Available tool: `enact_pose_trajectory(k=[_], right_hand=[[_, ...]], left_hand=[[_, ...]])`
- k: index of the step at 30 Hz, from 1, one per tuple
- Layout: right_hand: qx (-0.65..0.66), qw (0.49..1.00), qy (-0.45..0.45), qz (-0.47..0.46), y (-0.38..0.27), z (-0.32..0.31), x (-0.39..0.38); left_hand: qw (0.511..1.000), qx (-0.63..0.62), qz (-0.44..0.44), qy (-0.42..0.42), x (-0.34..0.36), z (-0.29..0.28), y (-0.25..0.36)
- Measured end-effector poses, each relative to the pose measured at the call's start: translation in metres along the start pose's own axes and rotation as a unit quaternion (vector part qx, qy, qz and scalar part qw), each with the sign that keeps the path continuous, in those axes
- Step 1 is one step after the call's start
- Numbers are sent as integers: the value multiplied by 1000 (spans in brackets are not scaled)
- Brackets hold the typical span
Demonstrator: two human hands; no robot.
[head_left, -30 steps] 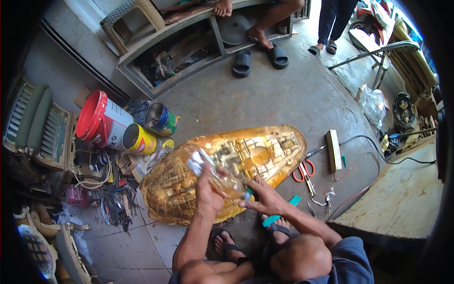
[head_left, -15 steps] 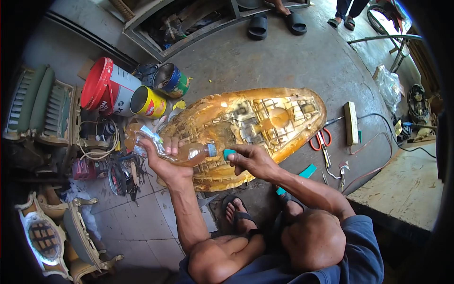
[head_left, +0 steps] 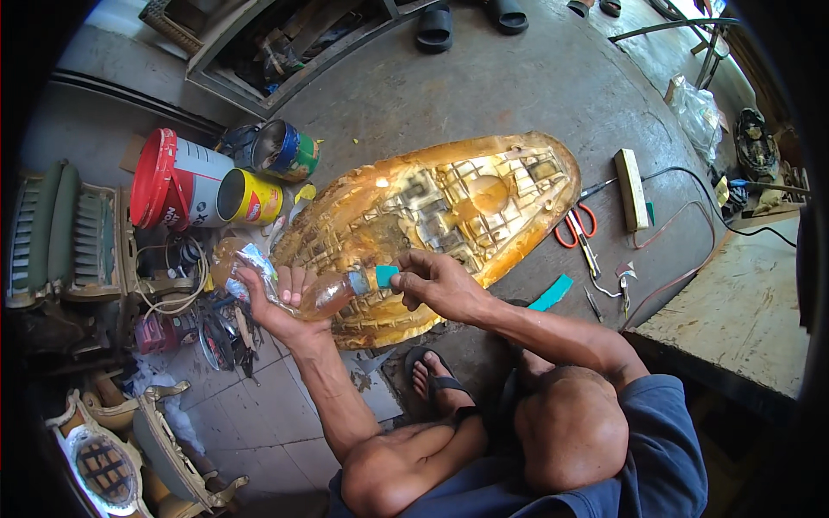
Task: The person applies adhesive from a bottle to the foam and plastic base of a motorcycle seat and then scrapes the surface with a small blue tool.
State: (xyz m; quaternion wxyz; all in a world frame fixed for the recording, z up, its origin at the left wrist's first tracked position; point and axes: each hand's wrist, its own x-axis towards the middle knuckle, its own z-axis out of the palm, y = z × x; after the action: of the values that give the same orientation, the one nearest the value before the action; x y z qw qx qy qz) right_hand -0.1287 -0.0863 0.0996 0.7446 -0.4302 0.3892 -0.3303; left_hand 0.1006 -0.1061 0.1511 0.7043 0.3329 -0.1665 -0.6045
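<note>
The left hand (head_left: 275, 298) is wrapped around a clear bottle (head_left: 294, 289) lying near level, fingers curled over its crumpled wrapper, neck pointing to 3 o'clock. The right hand (head_left: 432, 283) is pinched shut on a teal cap (head_left: 387, 276) held right at the bottle's mouth; whether the cap touches the neck I cannot tell. Both hands hover over the near edge of a big amber shell (head_left: 440, 220), ribbed inside, lying hollow side up on the concrete floor (head_left: 484, 95) and stretching from 9 o'clock toward 2 o'clock of the hands. The bottle sits over the shell's lower left end, at about 7 o'clock of its centre. At 6 o'clock of the hands, a sandalled foot (head_left: 436, 384) and 2 bare knees fill the near ground. At 3 o'clock of the right hand lies a teal strip (head_left: 553, 293), and past it, orange scissors (head_left: 577, 229), a pale block (head_left: 631, 177) with a black cable (head_left: 691, 177), and a wooden board (head_left: 743, 319). At 10 o'clock of the left hand, lying on their sides, are a red-rimmed bucket (head_left: 173, 177), a yellow can (head_left: 246, 197) and a blue can (head_left: 285, 151), with a tangle of tools (head_left: 220, 332) just below at 8 o'clock. Carved chair frames (head_left: 129, 449) crowd the far left. At 12 o'clock, well apart, a low shelf (head_left: 285, 43) and black slippers (head_left: 436, 26).
</note>
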Motion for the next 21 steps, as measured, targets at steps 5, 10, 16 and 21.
enact_pose_trajectory(k=[5,10,16,21], right_hand=[[-54,998,14,-33,1,-4,-7],[-49,997,49,-34,-3,-37,-25],[179,913,330,-163,45,-188,-89],[-459,726,506,81,112,-262,-100]], left_hand=[[999,30,-8,-32,0,7,-5],[981,-44,-152,-113,-1,-8,6],[973,-132,-182,50,-10,-18,-12],[968,-125,-217,33,-8,-2,-26]])
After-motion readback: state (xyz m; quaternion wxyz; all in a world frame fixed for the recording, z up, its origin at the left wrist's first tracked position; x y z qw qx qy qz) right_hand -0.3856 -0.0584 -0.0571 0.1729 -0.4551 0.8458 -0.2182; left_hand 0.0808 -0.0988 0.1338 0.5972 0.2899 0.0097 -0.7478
